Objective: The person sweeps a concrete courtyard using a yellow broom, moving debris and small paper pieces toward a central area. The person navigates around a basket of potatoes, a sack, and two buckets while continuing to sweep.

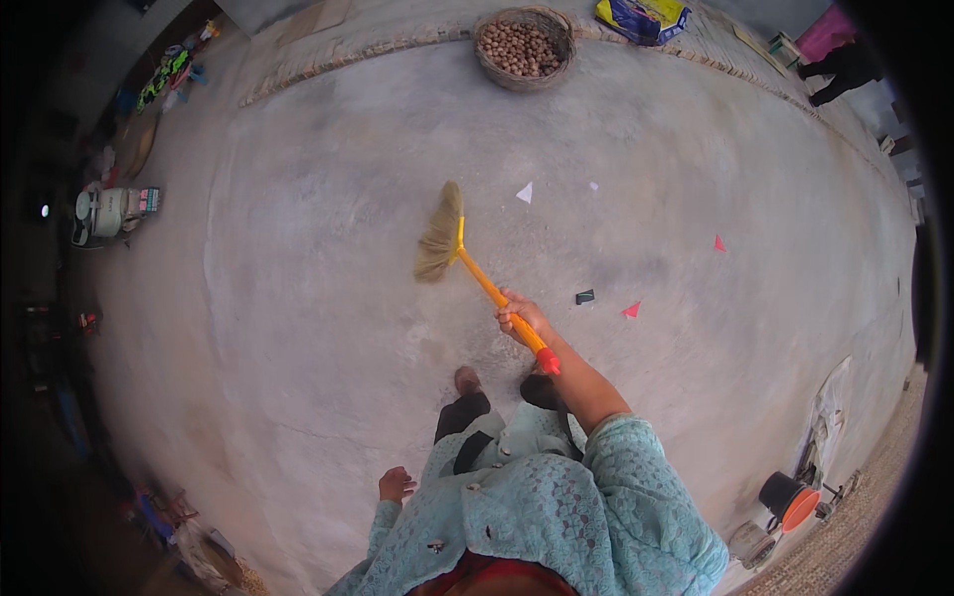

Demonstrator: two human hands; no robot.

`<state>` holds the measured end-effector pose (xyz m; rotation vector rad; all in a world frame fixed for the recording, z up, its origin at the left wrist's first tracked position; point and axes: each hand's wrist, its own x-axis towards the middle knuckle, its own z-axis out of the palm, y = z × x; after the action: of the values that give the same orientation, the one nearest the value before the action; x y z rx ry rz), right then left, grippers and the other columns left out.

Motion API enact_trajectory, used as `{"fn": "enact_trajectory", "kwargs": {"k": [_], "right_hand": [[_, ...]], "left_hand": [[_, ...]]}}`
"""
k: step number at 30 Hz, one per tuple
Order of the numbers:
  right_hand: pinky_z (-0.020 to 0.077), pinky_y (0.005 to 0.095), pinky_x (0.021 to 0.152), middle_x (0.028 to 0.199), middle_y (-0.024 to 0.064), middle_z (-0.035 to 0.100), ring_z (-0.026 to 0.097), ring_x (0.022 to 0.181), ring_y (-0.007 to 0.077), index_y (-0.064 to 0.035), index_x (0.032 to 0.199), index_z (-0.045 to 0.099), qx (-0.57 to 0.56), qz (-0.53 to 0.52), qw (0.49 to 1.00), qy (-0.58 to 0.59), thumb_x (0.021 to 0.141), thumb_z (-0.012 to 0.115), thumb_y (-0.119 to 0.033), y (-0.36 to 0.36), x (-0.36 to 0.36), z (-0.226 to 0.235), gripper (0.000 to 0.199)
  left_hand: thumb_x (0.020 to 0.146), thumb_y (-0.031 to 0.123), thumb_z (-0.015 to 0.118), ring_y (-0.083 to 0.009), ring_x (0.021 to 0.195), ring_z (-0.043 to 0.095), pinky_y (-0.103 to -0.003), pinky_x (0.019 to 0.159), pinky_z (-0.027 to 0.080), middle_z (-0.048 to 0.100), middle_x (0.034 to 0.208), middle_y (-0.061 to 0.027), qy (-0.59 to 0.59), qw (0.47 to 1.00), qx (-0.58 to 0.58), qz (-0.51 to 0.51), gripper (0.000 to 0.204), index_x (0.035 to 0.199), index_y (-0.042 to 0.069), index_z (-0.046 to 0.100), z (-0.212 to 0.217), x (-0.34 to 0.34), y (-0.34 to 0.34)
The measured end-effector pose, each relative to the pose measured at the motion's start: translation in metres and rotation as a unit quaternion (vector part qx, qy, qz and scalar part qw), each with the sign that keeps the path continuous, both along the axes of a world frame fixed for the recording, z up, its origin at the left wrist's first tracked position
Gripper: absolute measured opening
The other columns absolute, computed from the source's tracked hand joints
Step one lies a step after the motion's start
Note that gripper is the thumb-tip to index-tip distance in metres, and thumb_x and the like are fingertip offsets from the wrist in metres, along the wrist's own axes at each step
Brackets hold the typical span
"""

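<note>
Well in from the far edge of the grey floor [298, 328], a broom [456, 248], probably light, stiff and smooth along the handle [481, 276], soft and springy in the bristles [437, 240], best taken near the red end cap [549, 362]; orange-yellow in the handle, dull tan in the bristles, perhaps touching the floor, though hard to judge from above. Wrapped round the handle, the right grip [522, 316]; loosely curled and empty, the left grip [397, 484]. Nearer the right edge, red scraps [632, 310].
</note>
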<state>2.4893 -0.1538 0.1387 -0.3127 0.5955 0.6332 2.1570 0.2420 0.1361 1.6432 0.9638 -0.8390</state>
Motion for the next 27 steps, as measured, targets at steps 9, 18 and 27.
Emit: {"fn": "enact_trajectory", "kwargs": {"k": [9, 18, 27], "right_hand": [[0.0421, 0.0192, 0.040, 0.074, 0.0168, 0.047, 0.045, 0.047, 0.0100, -0.0099, 0.093, 0.034, -0.049, -0.180, 0.982, 0.025, 0.072, 0.045, 0.005, -0.168, -0.068, 0.007, 0.027], [0.0359, 0.0182, 0.042, 0.080, 0.0120, 0.045, 0.038, 0.048, 0.0080, -0.0266, 0.131, 0.015, -0.132, -0.145, 0.980, 0.032, 0.069, 0.044, 0.008, -0.203, -0.163, 0.110, 0.077], [0.0336, 0.0187, 0.042, 0.082, 0.0112, 0.046, 0.038, 0.048, 0.0077, -0.0290, 0.131, 0.019, 0.035, -0.009, 0.999, -0.011, 0.067, 0.046, 0.008, -0.147, -0.192, 0.099, 0.079]], "left_hand": [[0.078, 0.020, 0.050, -0.0189, 0.065, 0.059, -0.031, 0.052, 0.046, 0.056, 0.082, -0.0084, -0.033, 0.996, -0.008, -0.079, 0.028, 0.102, 0.008, 0.049, -0.011, 0.034, -0.018], [0.080, 0.019, 0.049, -0.0215, 0.072, 0.059, -0.033, 0.058, 0.048, 0.055, 0.087, -0.0096, -0.005, 0.999, -0.041, 0.009, 0.033, 0.110, 0.006, 0.045, 0.026, 0.118, -0.073], [0.078, 0.018, 0.050, -0.0182, 0.066, 0.058, -0.031, 0.053, 0.047, 0.055, 0.081, -0.0068, 0.000, 1.000, -0.014, -0.023, 0.031, 0.106, 0.007, 0.047, 0.020, 0.122, -0.087]]}}
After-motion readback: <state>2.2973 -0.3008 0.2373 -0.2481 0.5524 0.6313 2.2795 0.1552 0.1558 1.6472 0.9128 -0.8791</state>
